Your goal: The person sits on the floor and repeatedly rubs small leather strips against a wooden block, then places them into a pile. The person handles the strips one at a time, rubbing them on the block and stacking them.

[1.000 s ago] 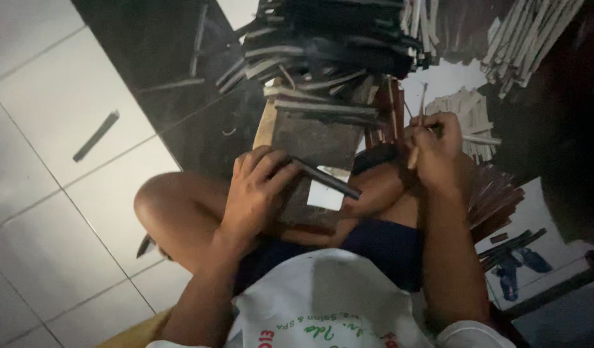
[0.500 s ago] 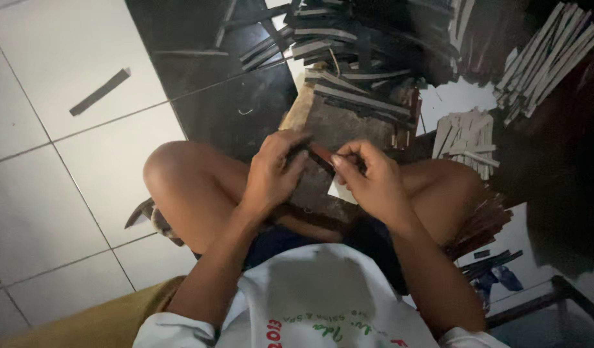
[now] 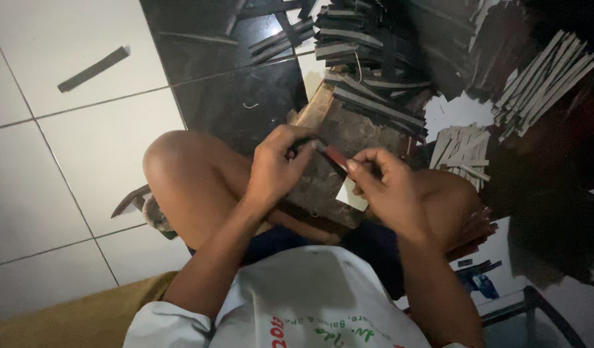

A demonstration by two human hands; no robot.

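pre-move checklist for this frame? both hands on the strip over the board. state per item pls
1. Left hand grips the dark end of the thin strip: ok.
2. Right hand pinches the reddish end: ok.
3. Strip sits over the wooden board on the lap: ok.
4. Strip touching the board or lifted: cannot tell.
5. Stack of dark strips apart from both hands: ok.
6. Lone strip on the white tile, out of the way: ok.
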